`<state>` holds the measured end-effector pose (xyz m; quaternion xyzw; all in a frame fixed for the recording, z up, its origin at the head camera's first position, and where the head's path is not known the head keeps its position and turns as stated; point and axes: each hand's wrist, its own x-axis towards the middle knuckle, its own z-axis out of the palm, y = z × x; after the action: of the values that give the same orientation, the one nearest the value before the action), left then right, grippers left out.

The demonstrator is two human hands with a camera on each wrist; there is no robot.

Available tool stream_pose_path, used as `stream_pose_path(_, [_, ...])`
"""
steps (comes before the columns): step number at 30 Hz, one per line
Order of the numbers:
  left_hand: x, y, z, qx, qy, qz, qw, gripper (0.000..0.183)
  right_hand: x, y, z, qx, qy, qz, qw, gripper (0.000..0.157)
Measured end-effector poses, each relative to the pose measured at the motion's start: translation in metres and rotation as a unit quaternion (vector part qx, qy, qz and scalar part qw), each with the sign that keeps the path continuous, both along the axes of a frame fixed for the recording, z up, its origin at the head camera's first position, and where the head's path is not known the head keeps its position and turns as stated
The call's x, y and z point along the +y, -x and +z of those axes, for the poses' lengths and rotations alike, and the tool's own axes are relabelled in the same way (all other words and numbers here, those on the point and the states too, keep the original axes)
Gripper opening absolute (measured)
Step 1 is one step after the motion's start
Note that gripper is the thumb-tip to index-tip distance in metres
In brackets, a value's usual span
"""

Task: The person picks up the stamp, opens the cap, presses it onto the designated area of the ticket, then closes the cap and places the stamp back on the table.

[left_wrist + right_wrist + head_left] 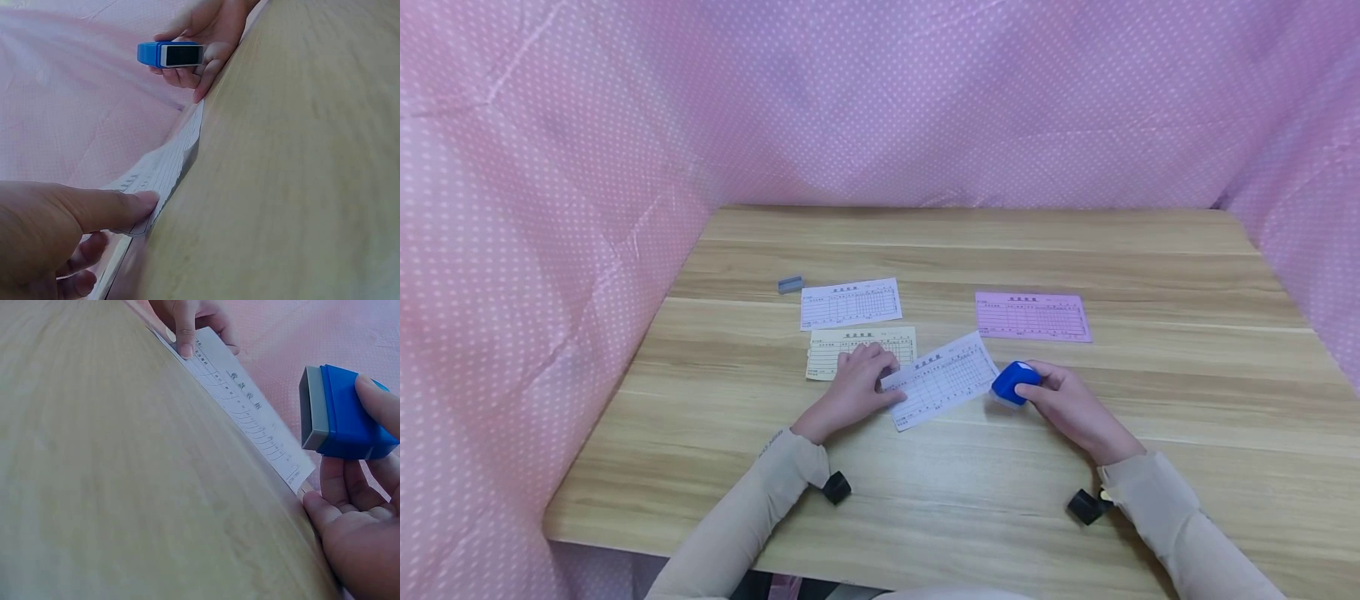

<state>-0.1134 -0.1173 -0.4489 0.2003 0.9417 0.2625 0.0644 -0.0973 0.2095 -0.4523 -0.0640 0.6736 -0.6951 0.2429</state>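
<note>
My left hand pinches the left end of a white receipt slip, with the thumb on its printed face. In the left wrist view the slip is slightly bent and partly raised off the tabletop. A blue self-inking stamp is in my right hand, gripped between thumb and fingers beside the slip's right end. Its dark underside shows in the left wrist view, apart from the paper. Under my left fingers lies a yellow receipt slip, partly covered by the hand.
Behind the yellow slip lies another white slip, with a small grey-blue block at its left corner. A pink-purple slip lies farther right on the wooden table. Pink dotted cloth hangs around the table.
</note>
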Motion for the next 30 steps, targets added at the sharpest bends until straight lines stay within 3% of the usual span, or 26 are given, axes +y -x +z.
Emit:
stream_pose_path(11, [0.0008, 0.0025, 0.0002, -0.007, -0.027, 0.025, 0.9993, 0.018, 0.0006, 0.0002, -0.0014, 0.012, 0.013, 0.005, 1.000, 0.023])
stream_pose_path(21, [-0.0009, 0.0025, -0.0010, -0.003, -0.064, 0.042, 0.9971, 0.029, 0.0008, 0.0009, -0.0021, 0.009, -0.011, 0.004, 1.000, 0.022])
stream_pose_path(30, [-0.0012, 0.0042, -0.0010, -0.035, -0.091, 0.048, 0.9941, 0.032, 0.0013, 0.0010, -0.0026, 0.008, -0.017, 0.002, 1.000, 0.022])
